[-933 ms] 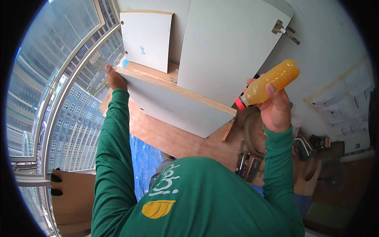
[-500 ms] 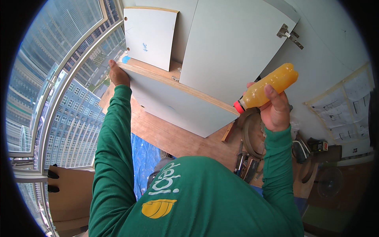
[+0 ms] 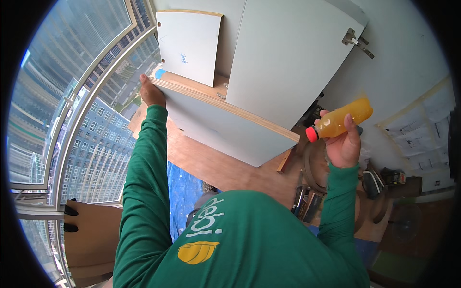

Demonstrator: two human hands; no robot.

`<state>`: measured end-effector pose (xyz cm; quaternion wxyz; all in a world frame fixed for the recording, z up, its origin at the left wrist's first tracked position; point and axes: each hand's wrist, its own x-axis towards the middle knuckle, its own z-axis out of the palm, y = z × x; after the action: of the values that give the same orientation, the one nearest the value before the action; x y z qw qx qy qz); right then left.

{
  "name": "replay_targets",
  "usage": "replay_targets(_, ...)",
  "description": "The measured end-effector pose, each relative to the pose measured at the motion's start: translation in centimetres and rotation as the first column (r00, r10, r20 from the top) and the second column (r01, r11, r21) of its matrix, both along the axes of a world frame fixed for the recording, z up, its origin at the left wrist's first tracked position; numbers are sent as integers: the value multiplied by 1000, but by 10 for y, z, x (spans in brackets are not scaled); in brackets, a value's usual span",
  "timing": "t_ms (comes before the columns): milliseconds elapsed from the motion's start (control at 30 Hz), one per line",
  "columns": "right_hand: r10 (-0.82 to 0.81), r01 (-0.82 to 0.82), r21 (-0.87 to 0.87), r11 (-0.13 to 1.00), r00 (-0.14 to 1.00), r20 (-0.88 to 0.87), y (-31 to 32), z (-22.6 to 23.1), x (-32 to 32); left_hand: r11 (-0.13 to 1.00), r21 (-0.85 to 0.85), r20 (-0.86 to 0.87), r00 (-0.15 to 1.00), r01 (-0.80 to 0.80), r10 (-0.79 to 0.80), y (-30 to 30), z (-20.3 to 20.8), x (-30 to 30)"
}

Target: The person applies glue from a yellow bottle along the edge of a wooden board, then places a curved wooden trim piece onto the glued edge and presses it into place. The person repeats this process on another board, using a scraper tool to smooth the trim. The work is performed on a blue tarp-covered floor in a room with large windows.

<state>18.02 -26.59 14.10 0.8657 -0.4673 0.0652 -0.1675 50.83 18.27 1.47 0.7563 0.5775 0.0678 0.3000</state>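
In my right hand [image 3: 344, 145] is a clear plastic bottle of yellow-orange liquid [image 3: 340, 120] with a red cap. My fingers are closed round it; it lies tilted, cap end toward the lower left and base toward the upper right. My left hand [image 3: 152, 91] grips the far left end of a white panel [image 3: 216, 120] with a bare plywood edge [image 3: 225, 106], its thumb at the top corner. The other fingers are partly hidden behind the panel end. The bottle is held apart from the panel, past its right end.
Behind the panel stand a smaller white board [image 3: 189, 45] and a large white door [image 3: 288, 57] with a metal hinge [image 3: 349, 37]. Windows [image 3: 86, 57] line the left. A blue sheet [image 3: 182, 192] covers floor below; tools [image 3: 302, 201] lie right. Drawings [image 3: 418, 139] hang on the wall.
The bottle has moved right, away from the panel's end, and has tipped nearer to level. My left hand stays on the panel end. The whole view has shifted slightly.
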Motion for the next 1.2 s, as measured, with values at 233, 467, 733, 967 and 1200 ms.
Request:
replay_targets(233, 43, 24, 193, 981, 941, -335, -17, -75, -52, 998, 9, -64, 996, -54, 55, 5, 1, -5)
replay_targets(467, 265, 63, 369, 927, 585, -767, 2, -272, -124, 1000, -26, 1, 1000, -11, 11, 13, 0, -1)
replay_targets(733, 468, 148, 532, 833, 324, -822, 13, -375, -163, 994, -95, -43, 997, 56, -61, 23, 1, -3)
replay_targets(967, 532, 123, 620, 775, 403, -745, -20, -391, -163, 995, -65, -69, 995, 73, -77, 23, 5, -14)
replay_targets(1200, 482, 120, 574, 810, 421, -768, -32, -396, -161, 995, -66, -68, 994, 81, -85, 17, 7, -16)
